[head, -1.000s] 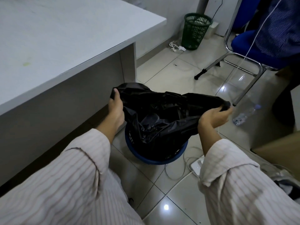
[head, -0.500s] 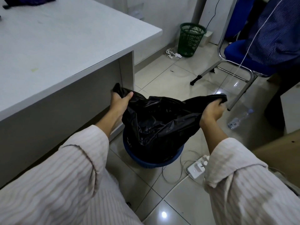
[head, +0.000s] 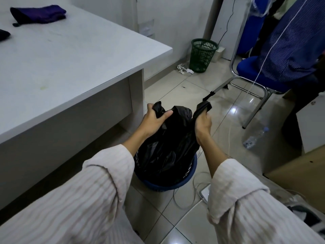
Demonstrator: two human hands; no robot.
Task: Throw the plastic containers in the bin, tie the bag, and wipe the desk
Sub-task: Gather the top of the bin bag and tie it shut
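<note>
My left hand grips one bunched-up corner of the black bag; my fingers are curled round the plastic and my thumb sticks out to the right over it; my right hand grips the other corner, closed tight like a fist, with a tuft of bag poking out the far side. The two corners are near each other but not touching; a hump of bag rises between them. The bag sits in the blue bin on the floor, just below my hands; the bag is lifted up out of the top of it; I cannot see what is inside the bag.

The grey desk is on the left, and its corner is close to my left hand; a purple cloth lies at the far left of the desk, and there is a small green spot nearer to me.

On the floor, far away by the wall, stands a green basket; a blue chair is on the right; a clear bottle lies on the tiles near the chair; a white wire curls just beside the bin, near me.
</note>
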